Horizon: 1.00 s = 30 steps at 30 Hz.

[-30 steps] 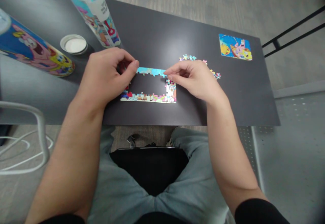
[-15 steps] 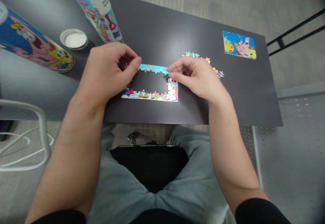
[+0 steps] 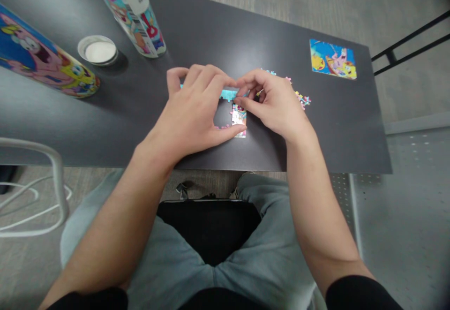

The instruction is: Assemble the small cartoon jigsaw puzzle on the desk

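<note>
A partly joined jigsaw puzzle border lies on the dark tabletop, with a light-blue top strip and a colourful right side. My left hand is spread across it, covering most of its left and bottom parts. Its fingertips reach the top edge, while the thumb rests at the lower right corner. At the upper right corner, my right hand pinches a puzzle piece, mostly hidden by the fingertips. Loose puzzle pieces lie just behind and beside the right hand, partly covered by it.
Two cartoon-printed tubes stand at the left, one nearer and one farther. Between them is a round lid. A blue cartoon picture card lies at the table's right end. A white curved metal frame is at the lower left.
My left hand has moved right from the border's upper left corner and spread over the puzzle. My right hand stays at the upper right corner, barely shifted.
</note>
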Available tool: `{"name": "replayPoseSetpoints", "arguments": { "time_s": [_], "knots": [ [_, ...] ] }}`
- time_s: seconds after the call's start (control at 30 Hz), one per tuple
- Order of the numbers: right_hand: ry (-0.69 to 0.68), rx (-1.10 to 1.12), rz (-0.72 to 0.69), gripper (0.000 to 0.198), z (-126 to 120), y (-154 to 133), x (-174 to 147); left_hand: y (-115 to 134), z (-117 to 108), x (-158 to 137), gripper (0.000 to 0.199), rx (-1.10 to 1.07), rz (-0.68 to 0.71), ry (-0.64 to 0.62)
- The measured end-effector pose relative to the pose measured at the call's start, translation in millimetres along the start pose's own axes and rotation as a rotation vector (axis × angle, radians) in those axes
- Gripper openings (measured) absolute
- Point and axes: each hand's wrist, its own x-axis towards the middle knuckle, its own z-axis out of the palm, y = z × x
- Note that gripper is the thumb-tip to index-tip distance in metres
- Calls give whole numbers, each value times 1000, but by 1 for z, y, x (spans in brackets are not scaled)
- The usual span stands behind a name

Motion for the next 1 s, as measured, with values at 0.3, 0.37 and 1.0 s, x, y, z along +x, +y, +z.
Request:
{"name": "replayPoseSetpoints", "arguments": {
  "time_s": [0.3, 0.37, 1.0],
  "knots": [
    [73, -153, 46, 36, -13, -9, -2, -8, -3, 1, 49, -87, -5, -13],
    [43, -162, 34, 33, -12, -8, -2, -8, -2, 0, 49, -96, -5, -17],
    [317, -188, 15, 35, -62, 20, -14, -8, -3, -1, 41, -105, 57, -57]
  ]
}}
